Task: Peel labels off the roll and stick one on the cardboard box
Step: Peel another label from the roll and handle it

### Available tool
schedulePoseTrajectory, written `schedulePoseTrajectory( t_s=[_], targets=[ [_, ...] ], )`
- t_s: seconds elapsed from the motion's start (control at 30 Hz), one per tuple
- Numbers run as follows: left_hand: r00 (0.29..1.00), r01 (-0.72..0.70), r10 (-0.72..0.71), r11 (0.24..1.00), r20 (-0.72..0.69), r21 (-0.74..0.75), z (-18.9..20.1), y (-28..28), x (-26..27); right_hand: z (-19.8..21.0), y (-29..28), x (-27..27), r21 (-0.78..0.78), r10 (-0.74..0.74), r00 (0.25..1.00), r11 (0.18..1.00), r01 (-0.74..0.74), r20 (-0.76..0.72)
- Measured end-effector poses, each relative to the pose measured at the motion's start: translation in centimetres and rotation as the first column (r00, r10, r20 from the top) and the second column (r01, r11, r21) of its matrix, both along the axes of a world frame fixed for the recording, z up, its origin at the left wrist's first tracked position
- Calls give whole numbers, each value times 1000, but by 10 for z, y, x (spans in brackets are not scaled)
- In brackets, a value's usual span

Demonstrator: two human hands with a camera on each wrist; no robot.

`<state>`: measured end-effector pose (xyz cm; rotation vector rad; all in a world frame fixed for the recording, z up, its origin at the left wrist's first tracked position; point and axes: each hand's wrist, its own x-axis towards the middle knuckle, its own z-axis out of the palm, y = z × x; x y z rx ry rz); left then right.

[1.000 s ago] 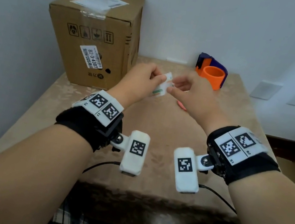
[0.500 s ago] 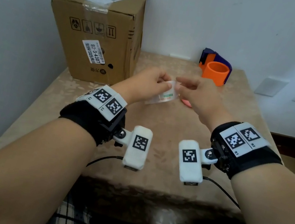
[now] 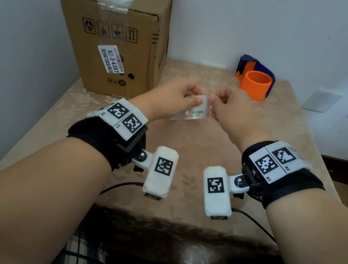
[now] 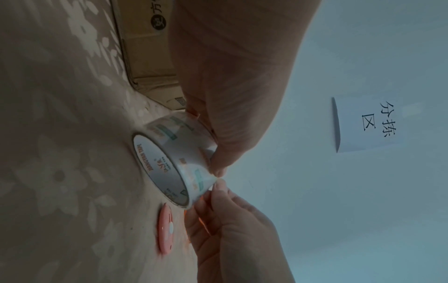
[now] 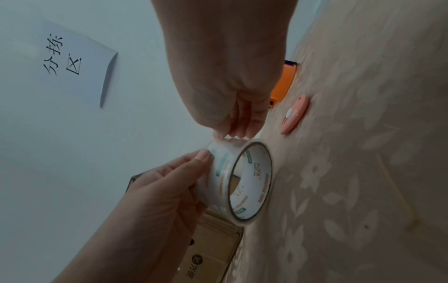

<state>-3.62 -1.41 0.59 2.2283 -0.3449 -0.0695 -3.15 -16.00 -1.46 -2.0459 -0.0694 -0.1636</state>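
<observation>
I hold a clear label roll (image 3: 197,111) with a white printed core in the air over the table, between both hands. My left hand (image 3: 193,100) grips it from the left, thumb on its outer band (image 5: 219,172). The fingertips of my right hand (image 3: 214,99) pinch the roll's upper edge (image 5: 231,140). In the left wrist view the roll (image 4: 174,162) hangs just above the tablecloth, and the right hand's fingertips (image 4: 219,188) touch its rim. The cardboard box (image 3: 120,36) stands upright at the back left, apart from both hands, with white labels on its front and top.
An orange and blue tape dispenser (image 3: 256,83) stands at the back right. On the cloth under my right hand lies a small pink cutter (image 5: 294,116). A paper sign (image 4: 368,124) hangs on the wall. The table (image 3: 180,198) ends near my forearms.
Both hands have kept hold of the roll and lowered it slightly toward the table. The roll has turned, so more of its printed band faces me.
</observation>
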Motion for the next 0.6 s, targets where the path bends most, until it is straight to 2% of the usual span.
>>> schedulePoseTrajectory(
  t_s=[0.1,0.17,0.4,0.5,0.6],
  targets=[
    [999,-17,15,998,34,52,0,-1,1,3,2,1,-163,49,998,985,-54,-30],
    [997,-39,33,995,66,87,2,-1,2,5,2,2,-188,73,996,979,-81,-48],
    [997,-35,30,996,68,81,2,-4,1,13,-7,0,-36,17,1000,999,-17,10],
    [1000,0,0,999,-3,41,-1,1,-2,12,-9,-3,40,70,997,997,-70,-9],
    [999,-25,24,1000,-48,-8,1,4,-3,9,-9,-4,50,109,994,993,-109,-8]
  ],
)
